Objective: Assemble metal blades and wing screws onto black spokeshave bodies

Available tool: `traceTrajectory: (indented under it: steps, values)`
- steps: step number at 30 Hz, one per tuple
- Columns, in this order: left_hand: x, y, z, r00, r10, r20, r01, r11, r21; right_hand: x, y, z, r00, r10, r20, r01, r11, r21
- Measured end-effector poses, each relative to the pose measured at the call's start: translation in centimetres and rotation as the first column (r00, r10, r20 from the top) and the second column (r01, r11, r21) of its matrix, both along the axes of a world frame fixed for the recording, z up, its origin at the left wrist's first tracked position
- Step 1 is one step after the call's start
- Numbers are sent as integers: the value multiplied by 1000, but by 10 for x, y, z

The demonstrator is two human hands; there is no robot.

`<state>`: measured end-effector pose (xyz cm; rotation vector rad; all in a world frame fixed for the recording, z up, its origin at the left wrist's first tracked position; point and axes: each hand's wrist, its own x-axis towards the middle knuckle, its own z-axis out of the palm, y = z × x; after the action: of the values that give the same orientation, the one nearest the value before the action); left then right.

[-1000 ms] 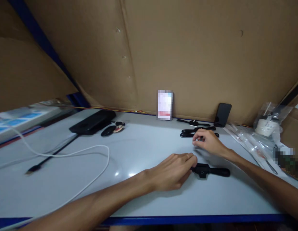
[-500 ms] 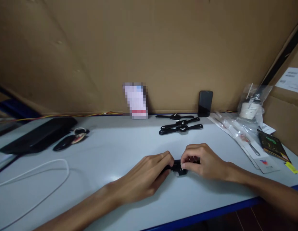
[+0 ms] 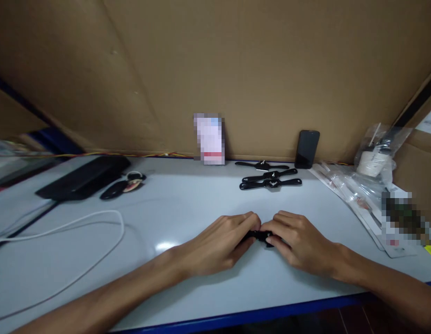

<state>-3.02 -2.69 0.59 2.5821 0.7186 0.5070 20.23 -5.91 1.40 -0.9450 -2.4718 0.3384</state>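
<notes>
From my remote seat, looking through the head camera, I have the black tool (image 3: 262, 236) near the front of the pale table (image 3: 218, 297), right of the middle of my view. The left hand (image 3: 224, 243) grasps its left part, with the fingers curled over the top and the thumb below. The right hand (image 3: 300, 243) grips the other part between thumb and bent fingers, so only a short dark stretch shows between the two hands. I cannot tell whether the tool touches the tabletop. Beyond the hands I see three black tools (image 3: 273, 183) with long handles, lying roughly crosswise; the nearer two are close together, and the third is just behind them. A dark phone (image 3: 306, 149) leans on the cardboard wall (image 3: 271, 69) to their right, and a blurred-out screen (image 3: 212, 141) stands to their left. On my right lie clear plastic packages (image 3: 354, 199), with a bagged white container (image 3: 371, 161) behind them. Over on my left are a black case (image 3: 85, 178), a key fob (image 3: 113, 189) beside it, and a looping white cable (image 3: 122, 225).
</notes>
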Motion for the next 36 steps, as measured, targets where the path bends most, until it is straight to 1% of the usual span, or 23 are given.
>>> traceTrajectory:
  steps: [2,6,8,10,12,15,17,20,22,24,25,28,29,30,32,34,36]
  values:
    - [-1,0,0,1000,4,8,-4,1000,-17,-4,-2,0,998,-57,-25,56,998,-42]
    - [-1,0,1,1000,9,18,-8,999,-35,-9,-2,2,981,-169,-92,149,970,-193]
    - [-1,0,1,1000,10,21,-9,999,-41,-10,-1,3,974,-202,-105,167,947,-276]
    - [0,0,1,1000,10,25,-9,999,-38,-9,1,3,973,-202,-115,157,936,-314]
    - [0,0,1,1000,9,24,-8,999,-35,-7,3,2,978,-174,-119,133,948,-287]
    - [0,1,1,1000,11,17,-10,999,-36,-2,8,0,988,-120,-100,99,977,-190]
    - [0,1,0,1000,12,12,-12,999,-40,2,11,0,995,-64,-76,53,989,-134]
    - [0,1,-1,1000,5,15,-4,999,-53,5,15,2,998,57,-16,-58,995,-80]
    - [0,1,-2,1000,5,23,-3,998,-64,5,14,4,997,78,5,-78,995,-69]
    - [0,2,-3,1000,8,26,-6,998,-66,2,12,6,1000,12,-25,-15,994,-104]
    - [0,2,-3,1000,10,25,-9,998,-63,0,10,7,998,-37,-50,29,989,-146]
    - [0,3,-3,1000,11,22,-9,999,-53,-5,7,9,979,-178,-103,140,943,-302]
    - [0,3,-3,1000,11,24,-9,999,-52,-6,7,9,974,-203,-104,159,930,-331]
    - [0,3,-2,1000,10,27,-8,999,-52,-6,6,9,972,-215,-98,171,927,-333]
    - [0,3,-2,999,8,36,-6,999,-44,-6,7,7,975,-208,-73,183,949,-256]
    - [0,2,-3,999,6,40,-5,999,-32,-4,7,5,980,-195,-28,191,975,-113]
    - [0,2,-3,999,5,41,-4,1000,-26,-3,8,2,982,-189,27,189,982,15]
